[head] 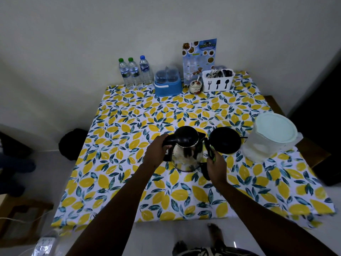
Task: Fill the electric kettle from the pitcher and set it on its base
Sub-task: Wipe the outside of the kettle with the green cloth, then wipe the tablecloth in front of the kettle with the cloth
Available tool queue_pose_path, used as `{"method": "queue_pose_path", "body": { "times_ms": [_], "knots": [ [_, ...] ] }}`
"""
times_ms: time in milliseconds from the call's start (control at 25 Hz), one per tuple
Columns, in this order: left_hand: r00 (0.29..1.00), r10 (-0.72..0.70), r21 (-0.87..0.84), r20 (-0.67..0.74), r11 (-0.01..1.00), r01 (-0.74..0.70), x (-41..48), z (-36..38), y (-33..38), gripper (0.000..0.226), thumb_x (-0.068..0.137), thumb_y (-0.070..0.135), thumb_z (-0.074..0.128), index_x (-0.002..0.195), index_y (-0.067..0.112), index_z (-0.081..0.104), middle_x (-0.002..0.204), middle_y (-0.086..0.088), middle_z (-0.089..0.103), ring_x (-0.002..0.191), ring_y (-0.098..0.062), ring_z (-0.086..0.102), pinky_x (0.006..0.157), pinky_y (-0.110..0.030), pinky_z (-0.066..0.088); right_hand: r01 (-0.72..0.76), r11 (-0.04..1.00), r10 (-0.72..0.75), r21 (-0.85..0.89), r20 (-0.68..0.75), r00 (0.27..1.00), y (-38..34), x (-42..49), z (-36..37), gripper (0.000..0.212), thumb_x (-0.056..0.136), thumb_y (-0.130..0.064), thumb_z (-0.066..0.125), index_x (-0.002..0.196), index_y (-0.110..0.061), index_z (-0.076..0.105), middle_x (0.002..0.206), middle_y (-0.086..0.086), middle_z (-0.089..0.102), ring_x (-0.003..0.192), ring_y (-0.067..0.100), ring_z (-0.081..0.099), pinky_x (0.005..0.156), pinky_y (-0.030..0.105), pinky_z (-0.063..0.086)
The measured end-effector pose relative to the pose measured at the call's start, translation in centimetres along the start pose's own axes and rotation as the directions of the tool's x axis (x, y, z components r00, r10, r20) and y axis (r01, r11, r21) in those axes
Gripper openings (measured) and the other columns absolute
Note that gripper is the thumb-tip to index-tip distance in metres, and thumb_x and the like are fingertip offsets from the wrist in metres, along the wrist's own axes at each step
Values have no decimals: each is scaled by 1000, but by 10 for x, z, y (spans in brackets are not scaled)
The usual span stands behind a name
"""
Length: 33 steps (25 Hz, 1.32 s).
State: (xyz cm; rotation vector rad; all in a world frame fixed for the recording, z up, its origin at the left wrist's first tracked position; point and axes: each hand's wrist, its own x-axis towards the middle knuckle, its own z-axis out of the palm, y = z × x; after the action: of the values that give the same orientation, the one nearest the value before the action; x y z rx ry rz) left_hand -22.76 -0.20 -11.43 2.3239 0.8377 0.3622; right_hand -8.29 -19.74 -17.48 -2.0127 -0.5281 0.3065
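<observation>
A steel electric kettle (186,156) with a black lid stands on the lemon-print tablecloth (129,126) in the middle of the table. My left hand (156,152) grips its black handle on the left side. The round black base (225,141) lies flat just right of the kettle, apart from it. My right hand (216,167) is closed on a black cord (206,145) with a green bit, between kettle and base. A translucent pitcher (265,145) with a pale lid stands at the right, beyond the base.
Along the back edge by the wall stand three water bottles (135,72), a blue condiment caddy (168,84), a small jar (195,86), a menu card (199,60) and a white cutlery holder (217,80). A power strip (43,245) lies on the floor at the lower left.
</observation>
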Motion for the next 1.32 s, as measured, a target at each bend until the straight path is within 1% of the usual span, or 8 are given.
{"method": "queue_pose_path", "body": {
  "times_ms": [200,320,400,600,760,920,1120,1320],
  "knots": [
    [988,-12,5,-155,1000,13,26,1,3,36,98,29,49,130,14,47,118,-14,60,103,-32,59,78,-41,50,132,976,-122,-172,66,990,22,26,-16,44,87,3,52,130,-7,57,66,15,58,48,26,45,45,29,26],
    [981,-66,-26,-184,998,62,41,7,9,38,97,26,49,131,10,48,120,-18,59,105,-37,58,79,-40,46,154,946,-109,-285,169,980,34,41,-10,48,81,2,56,128,-7,58,92,20,70,67,26,60,56,30,43],
    [977,-122,-49,-173,992,115,48,11,8,40,97,27,49,134,10,47,125,-19,58,109,-37,57,82,-40,45,183,892,-64,-414,285,956,52,44,2,54,83,-17,60,134,-5,50,121,24,62,104,39,61,84,43,48],
    [971,-189,-110,-148,979,174,56,13,-2,50,98,27,48,143,11,35,143,-17,48,128,-33,48,101,-41,42,255,627,187,-736,459,869,77,33,32,77,86,-73,29,151,-34,14,163,7,-1,146,43,-3,114,58,13],
    [956,-291,-122,-35,951,285,4,44,-29,74,97,22,50,151,7,1,161,-13,12,145,-28,24,110,-35,32,229,637,100,-736,374,922,76,27,40,71,88,-68,9,149,-34,27,162,9,15,146,45,4,112,63,18],
    [883,-291,326,368,930,170,-43,74,-68,91,89,51,54,152,15,-1,162,-9,-9,149,-30,-7,121,-51,14,236,732,35,-639,381,924,71,17,47,66,92,-60,10,142,-31,44,158,9,27,146,43,8,113,63,19],
    [800,-527,409,286,823,395,-91,84,-82,128,60,68,73,151,15,1,162,-7,-13,148,-36,-7,116,-57,18,559,626,-87,-544,663,743,49,-34,106,50,95,-49,24,140,-37,43,156,1,33,144,42,22,110,62,27],
    [779,-532,383,332,831,404,-112,83,-86,133,63,67,71,150,12,-13,160,-7,-21,146,-32,-21,118,-58,10,746,486,-236,-455,754,614,73,-28,87,50,94,-44,33,144,-40,33,160,-4,23,148,32,12,112,57,24]
  ]
}}
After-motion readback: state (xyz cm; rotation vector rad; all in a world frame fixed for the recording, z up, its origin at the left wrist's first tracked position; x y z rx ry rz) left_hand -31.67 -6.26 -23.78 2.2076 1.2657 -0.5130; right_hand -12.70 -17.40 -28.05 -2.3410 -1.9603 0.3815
